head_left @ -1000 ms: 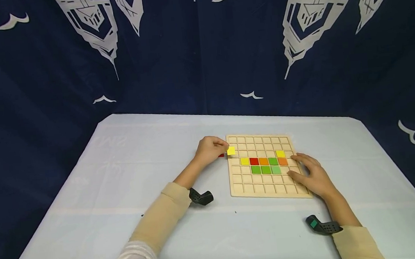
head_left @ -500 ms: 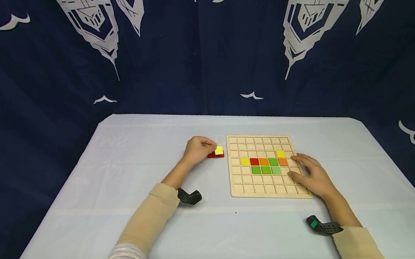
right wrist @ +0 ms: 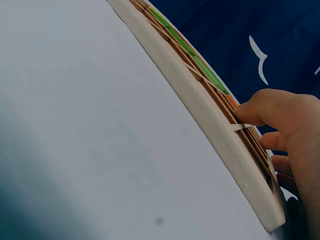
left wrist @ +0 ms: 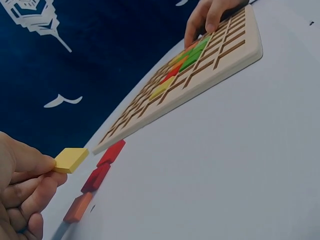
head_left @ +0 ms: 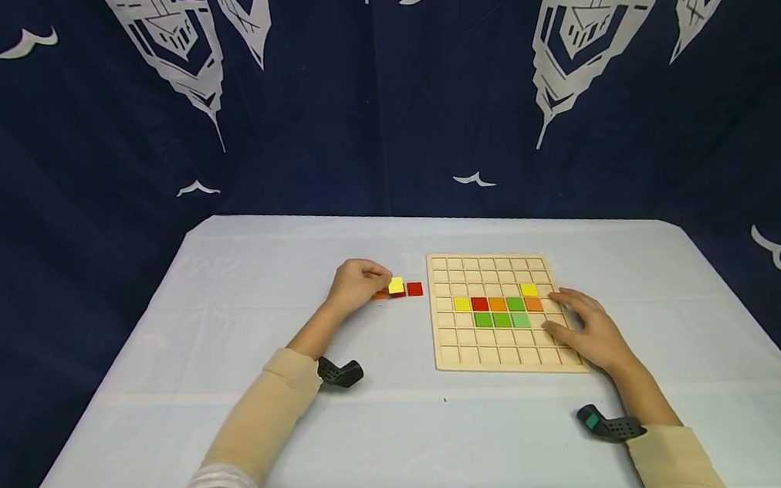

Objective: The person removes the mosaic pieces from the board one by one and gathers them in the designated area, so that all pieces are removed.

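Note:
My left hand pinches a yellow square tile between thumb and finger, left of the wooden grid board. The tile is raised over a short row of loose tiles. In the left wrist view that row shows an orange tile, a dark red tile and a brighter red tile. My right hand rests on the board's right side, thumb on the grid and fingers near the edge. Several tiles sit in the grid, among them a red tile and a green tile.
A white cloth covers the table, and a dark blue curtain with white prints hangs behind it. Each wrist wears a black camera mount, such as the left mount.
My left hand has moved left from the board's left edge, still pinching the yellow tile, and the red tiles have come into sight. My right hand and the board have stayed put.

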Action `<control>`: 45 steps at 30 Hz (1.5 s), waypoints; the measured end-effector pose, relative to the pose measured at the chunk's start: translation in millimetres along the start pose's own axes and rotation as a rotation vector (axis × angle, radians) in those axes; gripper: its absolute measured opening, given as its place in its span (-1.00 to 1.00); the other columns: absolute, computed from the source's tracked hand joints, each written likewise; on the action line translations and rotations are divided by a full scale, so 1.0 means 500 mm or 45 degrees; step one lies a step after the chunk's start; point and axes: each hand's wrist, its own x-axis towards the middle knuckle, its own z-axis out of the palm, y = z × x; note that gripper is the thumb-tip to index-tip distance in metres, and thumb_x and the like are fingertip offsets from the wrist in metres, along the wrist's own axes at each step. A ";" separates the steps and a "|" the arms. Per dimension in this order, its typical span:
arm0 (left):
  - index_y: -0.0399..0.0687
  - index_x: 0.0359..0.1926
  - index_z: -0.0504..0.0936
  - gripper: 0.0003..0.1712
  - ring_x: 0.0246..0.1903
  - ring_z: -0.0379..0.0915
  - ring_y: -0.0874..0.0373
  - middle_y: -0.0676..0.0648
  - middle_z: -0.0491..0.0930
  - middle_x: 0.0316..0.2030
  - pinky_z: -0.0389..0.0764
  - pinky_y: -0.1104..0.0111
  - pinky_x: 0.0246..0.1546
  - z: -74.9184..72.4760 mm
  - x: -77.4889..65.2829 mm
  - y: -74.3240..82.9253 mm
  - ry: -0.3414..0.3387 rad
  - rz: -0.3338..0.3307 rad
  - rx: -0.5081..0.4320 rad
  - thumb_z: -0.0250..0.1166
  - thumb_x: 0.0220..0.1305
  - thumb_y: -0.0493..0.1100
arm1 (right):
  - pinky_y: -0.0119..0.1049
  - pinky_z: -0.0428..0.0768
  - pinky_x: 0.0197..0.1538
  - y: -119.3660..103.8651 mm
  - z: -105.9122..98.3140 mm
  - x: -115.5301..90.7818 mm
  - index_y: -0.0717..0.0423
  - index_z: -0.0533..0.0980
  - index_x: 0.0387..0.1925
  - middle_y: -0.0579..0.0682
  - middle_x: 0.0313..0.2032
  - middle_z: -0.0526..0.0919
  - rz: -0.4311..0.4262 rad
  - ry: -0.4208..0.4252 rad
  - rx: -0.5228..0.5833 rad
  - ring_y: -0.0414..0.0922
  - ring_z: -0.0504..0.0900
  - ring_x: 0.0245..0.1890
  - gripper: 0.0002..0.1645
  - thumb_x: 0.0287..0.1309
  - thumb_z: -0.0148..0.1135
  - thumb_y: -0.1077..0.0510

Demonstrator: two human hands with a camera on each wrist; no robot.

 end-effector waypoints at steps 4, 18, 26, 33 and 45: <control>-0.15 -0.27 0.76 -0.85 -0.40 0.53 0.18 0.00 0.69 -0.40 0.47 0.39 -0.39 -0.011 -0.006 -0.007 0.008 0.001 0.039 0.36 0.23 -0.16 | 0.39 0.06 0.25 -0.001 0.000 0.000 0.32 0.32 0.31 0.36 0.37 0.18 0.003 0.000 -0.002 0.37 0.04 0.37 -0.21 0.21 0.27 -0.09; -0.17 -0.24 0.75 -0.84 -0.35 0.51 0.15 -0.04 0.68 -0.34 0.49 0.36 -0.33 -0.059 -0.013 -0.029 0.018 -0.050 0.084 0.33 0.25 -0.17 | 0.39 0.05 0.25 -0.001 0.000 0.001 0.31 0.32 0.31 0.35 0.38 0.17 0.022 -0.011 -0.002 0.37 0.03 0.38 -0.22 0.21 0.27 -0.08; -0.19 -0.23 0.75 -0.82 -0.33 0.49 0.13 -0.06 0.68 -0.32 0.47 0.35 -0.31 -0.081 -0.016 -0.048 -0.002 -0.084 0.135 0.33 0.25 -0.17 | 0.40 0.05 0.25 -0.002 0.002 0.002 0.32 0.33 0.30 0.36 0.37 0.17 0.014 0.003 -0.006 0.38 0.04 0.37 -0.22 0.21 0.27 -0.09; -0.18 -0.27 0.75 -0.85 -0.36 0.50 0.13 -0.04 0.68 -0.38 0.46 0.34 -0.34 -0.084 -0.011 -0.056 0.004 -0.062 0.167 0.33 0.22 -0.19 | 0.41 0.05 0.24 -0.002 0.002 0.001 0.32 0.32 0.31 0.36 0.37 0.17 0.019 0.000 -0.003 0.38 0.03 0.37 -0.21 0.22 0.26 -0.08; -0.20 -0.29 0.75 -0.87 -0.37 0.48 0.14 -0.03 0.63 -0.44 0.47 0.36 -0.32 -0.066 -0.006 -0.052 0.014 0.007 0.231 0.36 0.14 -0.24 | 0.41 0.04 0.25 0.000 0.001 0.001 0.31 0.31 0.32 0.35 0.38 0.16 0.023 -0.005 -0.002 0.37 0.02 0.37 -0.20 0.22 0.26 -0.10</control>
